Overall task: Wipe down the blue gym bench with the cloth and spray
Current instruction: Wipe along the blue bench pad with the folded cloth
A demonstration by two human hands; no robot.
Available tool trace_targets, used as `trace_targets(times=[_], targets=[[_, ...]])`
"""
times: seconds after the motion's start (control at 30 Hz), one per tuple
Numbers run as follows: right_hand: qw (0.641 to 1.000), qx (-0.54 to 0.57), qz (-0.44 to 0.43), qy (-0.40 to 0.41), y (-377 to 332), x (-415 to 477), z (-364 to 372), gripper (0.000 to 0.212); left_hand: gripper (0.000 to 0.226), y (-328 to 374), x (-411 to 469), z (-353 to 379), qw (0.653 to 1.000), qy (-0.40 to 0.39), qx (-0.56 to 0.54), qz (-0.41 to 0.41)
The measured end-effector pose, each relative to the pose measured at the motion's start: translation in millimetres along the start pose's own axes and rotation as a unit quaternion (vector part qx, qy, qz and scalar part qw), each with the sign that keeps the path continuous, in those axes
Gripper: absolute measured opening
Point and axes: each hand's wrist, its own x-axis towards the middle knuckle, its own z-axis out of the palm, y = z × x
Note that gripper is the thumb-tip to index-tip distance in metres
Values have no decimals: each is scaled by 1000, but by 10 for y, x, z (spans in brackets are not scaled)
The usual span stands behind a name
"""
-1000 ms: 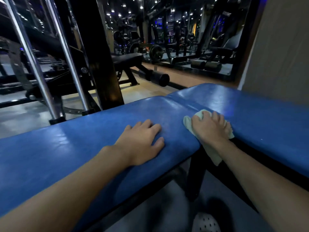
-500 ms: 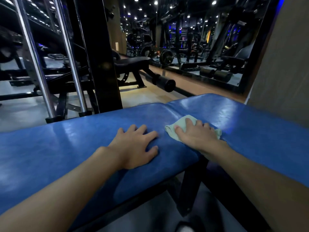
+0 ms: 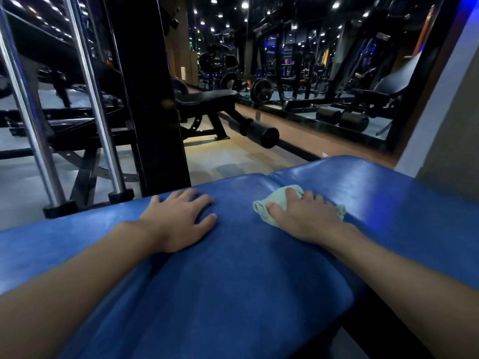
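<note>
The blue padded vinyl gym bench [image 3: 246, 281] runs its long axis from the lower left of the frame to the right edge. The left hand [image 3: 178, 218] lies flat and empty on it at centre. Just right of centre, the right hand [image 3: 305, 218] presses spread fingers onto the crumpled pale green cloth [image 3: 274, 195] (no spray bottle shows), and the longer stretch of pad lies to its left.

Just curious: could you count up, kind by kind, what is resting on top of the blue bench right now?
Hands: 2, the left hand flat on the blue bench, the right hand pressing the cloth
Cloths: 1, a pale green cloth
Spray bottles: 0 in view
Total: 3
</note>
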Motion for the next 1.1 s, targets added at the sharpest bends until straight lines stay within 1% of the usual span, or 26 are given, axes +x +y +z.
trace_targets(times=[0.1,0.27,0.4,0.47,0.63,0.83,0.93,1.0,1.03,1.1], targets=[[1000,-6,-8,8,-101,182,37,73,72,-88,24,18,1000,7,1,-10],[998,-23,-46,45,-300,543,135,67,74,-138,49,62,1000,20,18,-15],[997,-4,-71,21,-349,713,130,66,74,-163,15,65,999,34,9,-10],[997,-2,-77,3,-333,734,115,65,77,-223,-25,23,999,30,0,-11],[995,-7,-94,-17,-401,862,103,65,79,-480,-204,19,999,17,23,-32],[980,-22,-194,-30,-790,1122,109,65,83,-708,-351,3,999,31,31,-30],[965,-31,-256,-38,-1182,1004,149,61,81,-806,-470,7,998,37,35,-38],[949,-25,-312,-24,-1400,866,182,56,81,-838,-547,0,997,35,40,-51],[943,-17,-332,-16,-1443,812,174,54,80,-856,-581,-6,997,33,44,-56],[940,3,-340,-18,-1386,790,140,55,76,-917,-639,-24,996,30,57,-66]])
